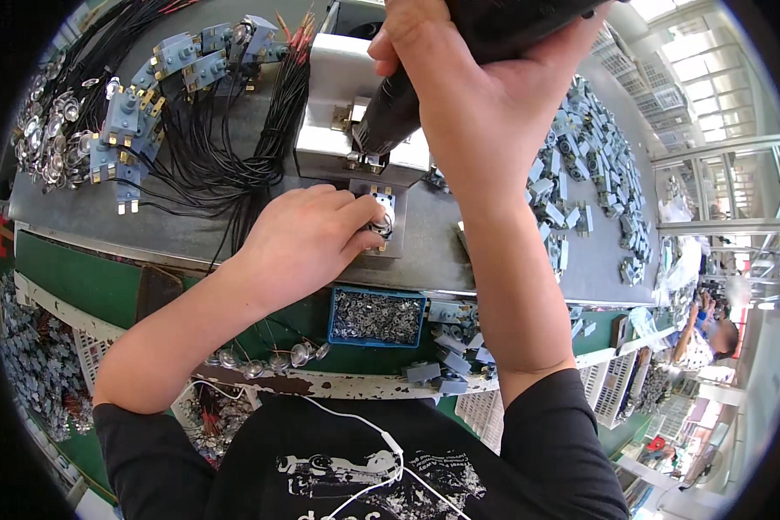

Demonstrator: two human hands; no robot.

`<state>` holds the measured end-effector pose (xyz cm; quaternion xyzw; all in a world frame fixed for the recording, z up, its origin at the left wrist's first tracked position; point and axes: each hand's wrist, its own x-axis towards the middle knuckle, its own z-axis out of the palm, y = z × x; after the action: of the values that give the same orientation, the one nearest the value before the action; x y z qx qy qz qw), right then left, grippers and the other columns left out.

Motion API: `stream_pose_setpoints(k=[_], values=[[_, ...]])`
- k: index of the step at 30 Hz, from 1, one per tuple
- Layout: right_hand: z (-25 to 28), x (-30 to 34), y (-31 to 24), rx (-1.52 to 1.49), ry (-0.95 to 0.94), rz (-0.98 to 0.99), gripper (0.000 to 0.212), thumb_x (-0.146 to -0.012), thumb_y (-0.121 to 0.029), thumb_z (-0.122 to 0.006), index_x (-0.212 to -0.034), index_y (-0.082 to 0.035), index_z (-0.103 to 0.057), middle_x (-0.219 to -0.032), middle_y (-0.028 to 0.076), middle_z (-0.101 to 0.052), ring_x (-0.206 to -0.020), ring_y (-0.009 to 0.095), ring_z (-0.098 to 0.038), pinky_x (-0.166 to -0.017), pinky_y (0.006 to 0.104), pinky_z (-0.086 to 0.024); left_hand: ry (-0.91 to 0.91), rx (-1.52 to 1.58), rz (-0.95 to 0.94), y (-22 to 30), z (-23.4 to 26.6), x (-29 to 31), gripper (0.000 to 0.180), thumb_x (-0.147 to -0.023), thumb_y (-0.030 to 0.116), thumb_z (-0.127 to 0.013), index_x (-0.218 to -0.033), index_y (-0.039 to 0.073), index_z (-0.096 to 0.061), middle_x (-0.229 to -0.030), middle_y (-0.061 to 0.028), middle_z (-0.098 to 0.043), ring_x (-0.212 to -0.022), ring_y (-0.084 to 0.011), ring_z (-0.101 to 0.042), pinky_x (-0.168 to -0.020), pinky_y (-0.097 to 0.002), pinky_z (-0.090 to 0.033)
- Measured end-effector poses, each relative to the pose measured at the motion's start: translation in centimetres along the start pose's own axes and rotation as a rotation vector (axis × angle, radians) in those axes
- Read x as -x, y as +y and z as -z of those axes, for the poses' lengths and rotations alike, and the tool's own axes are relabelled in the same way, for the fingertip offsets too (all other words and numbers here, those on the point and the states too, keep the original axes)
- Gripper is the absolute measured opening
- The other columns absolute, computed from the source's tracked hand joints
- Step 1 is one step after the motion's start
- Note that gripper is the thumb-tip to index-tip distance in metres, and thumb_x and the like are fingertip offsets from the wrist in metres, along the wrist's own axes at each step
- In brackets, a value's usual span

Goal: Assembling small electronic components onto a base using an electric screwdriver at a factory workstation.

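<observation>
My right hand [485, 104] is wrapped around a black power screwdriver [398, 108] whose nose points down and left. That nose reaches the front of a silver metal block [338, 78], where small brass-coloured terminals [348, 115] show. Just in front of the block, my left hand [307, 227] is closed, thumb and forefinger pinching a round silver metal part [384, 217]. This part lies over a small metal plate [391, 246] on the bench, partly hidden by the fingers. Whatever is under the screwdriver's tip is too small to make out.
Grey switch-like parts with black wires [178, 56] lie at the left beside shiny round metal parts [61, 130]. Many grey parts [589, 156] spread over the bench's right side. A blue tray [331, 319] of small metal pieces stands near me. Another person [706, 338] is far right.
</observation>
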<state>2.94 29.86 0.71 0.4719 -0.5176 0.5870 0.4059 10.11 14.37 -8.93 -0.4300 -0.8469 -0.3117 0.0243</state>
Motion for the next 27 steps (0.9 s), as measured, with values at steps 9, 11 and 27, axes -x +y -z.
stream_pose_setpoints(k=[9,11,27], values=[[-2.5,-0.4,-4.1,0.158,0.285,-0.636,0.062,-0.088,0.013,-0.072,-0.135,-0.003,-0.035,-0.101,0.009,-0.066,-0.085,0.014,-0.068,-0.070,0.0264,-0.057,0.021,0.012,0.020,-0.1,-0.5,0.6,0.024,-0.090,0.027,-0.075,-0.105,0.011,-0.066,-0.084,-0.0073,-0.067,-0.085,-0.0287,-0.067,-0.076,-0.0426,-0.054],[-2.2,-0.2,-4.5,0.161,0.307,-0.653,0.063,-0.087,0.013,-0.072,-0.135,-0.003,-0.035,-0.101,0.010,-0.066,-0.084,0.014,-0.068,-0.069,0.0266,-0.057,0.058,0.027,0.011,0.0,-0.7,0.6,0.023,-0.090,0.027,-0.075,-0.105,0.011,-0.066,-0.084,-0.0077,-0.067,-0.085,-0.0291,-0.067,-0.075,-0.0428,-0.054],[1.8,2.6,-1.7,0.139,0.039,-0.097,0.053,-0.085,0.015,-0.074,-0.126,0.001,-0.042,-0.098,0.012,-0.067,-0.082,0.015,-0.068,-0.069,0.0272,-0.058,0.063,0.040,0.026,-0.2,-0.6,0.5,0.021,-0.089,0.022,-0.076,-0.101,0.009,-0.065,-0.082,-0.0068,-0.065,-0.080,-0.0276,-0.064,-0.070,-0.0407,-0.053]])
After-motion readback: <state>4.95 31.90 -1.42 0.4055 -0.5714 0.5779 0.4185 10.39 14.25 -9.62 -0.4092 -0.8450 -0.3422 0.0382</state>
